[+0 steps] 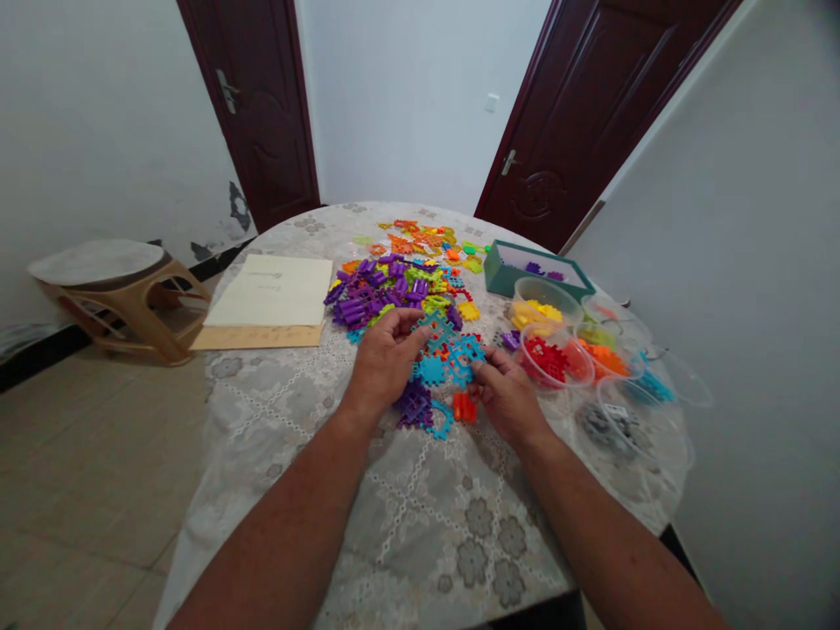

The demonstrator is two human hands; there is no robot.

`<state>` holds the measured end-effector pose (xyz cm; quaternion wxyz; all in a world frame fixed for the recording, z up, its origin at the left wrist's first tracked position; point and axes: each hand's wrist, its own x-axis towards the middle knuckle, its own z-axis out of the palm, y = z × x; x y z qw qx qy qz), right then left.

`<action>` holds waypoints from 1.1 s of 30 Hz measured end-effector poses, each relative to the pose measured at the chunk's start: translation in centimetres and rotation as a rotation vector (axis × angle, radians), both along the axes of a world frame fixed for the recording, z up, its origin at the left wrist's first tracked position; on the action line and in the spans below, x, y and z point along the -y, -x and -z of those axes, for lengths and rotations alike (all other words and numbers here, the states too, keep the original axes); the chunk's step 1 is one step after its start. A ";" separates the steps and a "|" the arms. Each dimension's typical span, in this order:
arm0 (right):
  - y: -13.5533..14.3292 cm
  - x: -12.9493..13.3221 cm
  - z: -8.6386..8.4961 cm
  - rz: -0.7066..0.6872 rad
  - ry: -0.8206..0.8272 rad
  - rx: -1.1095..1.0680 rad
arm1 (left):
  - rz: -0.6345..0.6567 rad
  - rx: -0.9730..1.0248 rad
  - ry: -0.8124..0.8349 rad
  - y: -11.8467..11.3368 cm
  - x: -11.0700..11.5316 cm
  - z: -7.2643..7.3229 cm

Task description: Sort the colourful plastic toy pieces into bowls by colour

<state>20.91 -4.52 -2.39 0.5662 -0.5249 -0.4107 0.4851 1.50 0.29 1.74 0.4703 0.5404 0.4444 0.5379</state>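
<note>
Blue pieces (pixel 467 350) pinched in both hands (pixel 384 359); mostly purple pile (pixel 354 308) just beyond.

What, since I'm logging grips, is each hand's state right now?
Left hand: closed, holding a teal lattice piece.
Right hand: closed, holding a bright blue lattice piece.

bare tablecloth (pixel 407 525) nearest, piled pieces (pixel 358 306) ahead, plastic tubs (pixel 581 366) at right
</note>
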 end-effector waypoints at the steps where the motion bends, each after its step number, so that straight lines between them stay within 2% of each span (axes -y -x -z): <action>1: -0.2 -0.1 -0.1 0.029 -0.005 0.007 | 0.016 0.033 0.029 0.2 -0.1 0.0; 3: -0.3 -0.1 -0.1 0.045 -0.025 0.025 | 0.101 0.045 0.063 0.3 -0.2 0.0; 7: 0.3 0.2 -0.1 -0.055 -0.103 0.019 | 0.336 -0.060 0.075 0.0 0.3 0.3; 12: 0.7 0.6 -0.1 -0.124 -0.104 -0.039 | 0.417 0.012 0.107 -0.9 1.2 0.3; 15: 0.1 0.7 -0.1 -0.169 -0.102 0.027 | 0.448 0.074 0.185 -0.9 1.2 0.0; 17: -0.4 0.9 -0.3 -0.189 -0.150 0.210 | 0.444 0.141 0.221 -0.6 0.9 0.0; 19: -0.8 1.2 -0.7 -0.223 -0.267 0.550 | 0.386 0.247 0.257 -0.1 0.4 0.0; 22: -1.0 1.9 -1.5 -0.388 -0.443 1.088 | 0.238 0.408 0.289 0.5 -0.3 0.1; 24: -0.8 2.5 -1.9 -0.503 -0.469 1.288 | 0.189 0.490 0.297 0.7 -0.7 0.2; 27: -0.3 3.0 -2.1 -0.527 -0.453 1.404 | 0.164 0.549 0.303 0.6 -0.8 0.4; 33: -1.0 2.8 -2.3 -0.507 -0.433 1.420 | 0.171 0.561 0.313 0.3 -0.7 0.5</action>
